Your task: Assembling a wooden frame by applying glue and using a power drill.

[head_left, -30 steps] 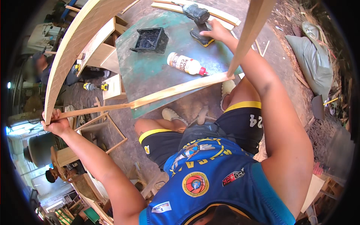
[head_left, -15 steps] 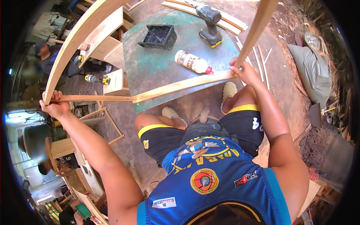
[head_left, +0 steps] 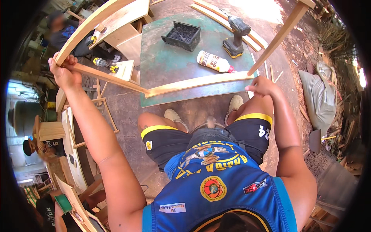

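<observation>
My left hand [head_left: 67, 77] grips the upper left corner of a wooden frame, where a curved strip [head_left: 89, 21] meets a straight piece [head_left: 106, 77]. The frame's bottom rail [head_left: 197, 80] lies along the near edge of a green board [head_left: 162, 65], with an upright piece [head_left: 278, 42] rising at its right end. Just below that corner is my right hand [head_left: 262, 86], fingers curled; whether they hold anything is hard to make out. On the board are a black tray of dark pieces [head_left: 184, 40], a cordless drill [head_left: 235, 44] and a white glue bottle [head_left: 211, 61].
Wooden strips [head_left: 228, 25] lie beyond the board. Plywood furniture [head_left: 127, 48] and a yellow drill [head_left: 101, 63] are at the left. Co-workers [head_left: 60, 29] work at the left and lower left. A grey sack [head_left: 319, 96] and wood scraps are at the right.
My right hand has left the black drill, come to the frame's right corner, then dropped just below it. The left end of the frame has risen with my left hand.
</observation>
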Demonstrator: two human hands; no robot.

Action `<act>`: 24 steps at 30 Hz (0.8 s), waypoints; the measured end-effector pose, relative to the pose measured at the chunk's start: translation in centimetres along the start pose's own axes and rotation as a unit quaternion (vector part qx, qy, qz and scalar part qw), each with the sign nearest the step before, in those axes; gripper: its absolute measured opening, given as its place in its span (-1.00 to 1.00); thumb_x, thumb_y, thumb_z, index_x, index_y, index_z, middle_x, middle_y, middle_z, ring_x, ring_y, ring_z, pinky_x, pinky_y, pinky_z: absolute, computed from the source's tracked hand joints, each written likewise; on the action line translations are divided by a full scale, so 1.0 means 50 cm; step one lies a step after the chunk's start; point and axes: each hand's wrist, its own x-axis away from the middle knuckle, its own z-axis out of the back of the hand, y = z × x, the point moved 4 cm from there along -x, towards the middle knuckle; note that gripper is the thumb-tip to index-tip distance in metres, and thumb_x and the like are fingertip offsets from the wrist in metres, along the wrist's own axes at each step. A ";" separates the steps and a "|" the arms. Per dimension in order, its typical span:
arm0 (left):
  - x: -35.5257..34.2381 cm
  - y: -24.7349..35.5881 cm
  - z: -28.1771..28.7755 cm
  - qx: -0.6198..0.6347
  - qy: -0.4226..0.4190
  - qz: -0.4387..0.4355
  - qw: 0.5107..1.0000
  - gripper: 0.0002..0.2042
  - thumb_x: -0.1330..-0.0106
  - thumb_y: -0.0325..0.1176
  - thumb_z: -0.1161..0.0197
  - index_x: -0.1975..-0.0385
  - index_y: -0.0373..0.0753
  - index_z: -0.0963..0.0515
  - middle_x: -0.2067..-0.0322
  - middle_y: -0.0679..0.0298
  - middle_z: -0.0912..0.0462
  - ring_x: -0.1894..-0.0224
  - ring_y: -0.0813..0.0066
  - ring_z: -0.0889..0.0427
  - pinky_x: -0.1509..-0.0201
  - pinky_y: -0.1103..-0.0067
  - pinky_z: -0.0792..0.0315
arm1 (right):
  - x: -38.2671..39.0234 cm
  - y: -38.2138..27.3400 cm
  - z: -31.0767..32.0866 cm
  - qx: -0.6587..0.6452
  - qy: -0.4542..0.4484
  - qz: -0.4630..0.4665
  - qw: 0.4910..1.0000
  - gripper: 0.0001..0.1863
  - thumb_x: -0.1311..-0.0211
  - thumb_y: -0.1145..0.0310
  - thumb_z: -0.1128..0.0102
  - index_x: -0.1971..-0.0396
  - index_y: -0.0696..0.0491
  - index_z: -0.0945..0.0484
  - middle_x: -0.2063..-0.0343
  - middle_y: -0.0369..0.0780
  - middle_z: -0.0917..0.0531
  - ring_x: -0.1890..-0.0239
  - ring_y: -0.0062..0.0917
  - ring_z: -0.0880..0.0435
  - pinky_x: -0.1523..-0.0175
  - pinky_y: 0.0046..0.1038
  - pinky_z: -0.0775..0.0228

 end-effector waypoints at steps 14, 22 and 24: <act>0.004 -0.019 -0.011 0.060 0.004 0.011 0.998 -0.52 -0.26 0.18 -0.08 0.31 -0.22 -0.39 0.63 0.33 -0.34 0.62 0.52 -0.32 0.53 0.57 -0.26 | 0.385 -0.520 0.276 0.119 0.740 0.525 0.404 -0.67 -0.04 0.36 -0.35 0.20 0.08 -0.48 0.36 -0.17 -0.58 0.28 -0.31 -0.54 0.16 -0.38 -0.41; 0.016 -0.042 -0.010 0.058 -0.042 -0.004 0.997 -0.27 -0.05 0.39 0.02 0.09 -0.21 -0.32 0.40 0.38 -0.39 0.47 0.66 -0.34 0.47 0.71 -0.27 | 0.255 -0.609 0.408 0.279 0.407 0.367 0.789 -0.64 -0.27 0.18 -0.08 0.02 0.03 -0.45 0.37 -0.09 -0.62 0.23 -0.21 -0.60 0.13 -0.26 -0.40; 0.030 -0.084 0.006 0.063 -0.043 -0.003 0.997 -0.31 -0.04 0.34 -0.08 0.11 -0.19 -0.29 0.45 0.40 -0.35 0.48 0.68 -0.34 0.49 0.72 -0.30 | 0.237 -0.628 0.417 0.301 0.434 0.379 0.760 -0.65 -0.26 0.18 -0.09 0.02 0.03 -0.46 0.36 -0.09 -0.62 0.24 -0.19 -0.59 0.15 -0.25 -0.40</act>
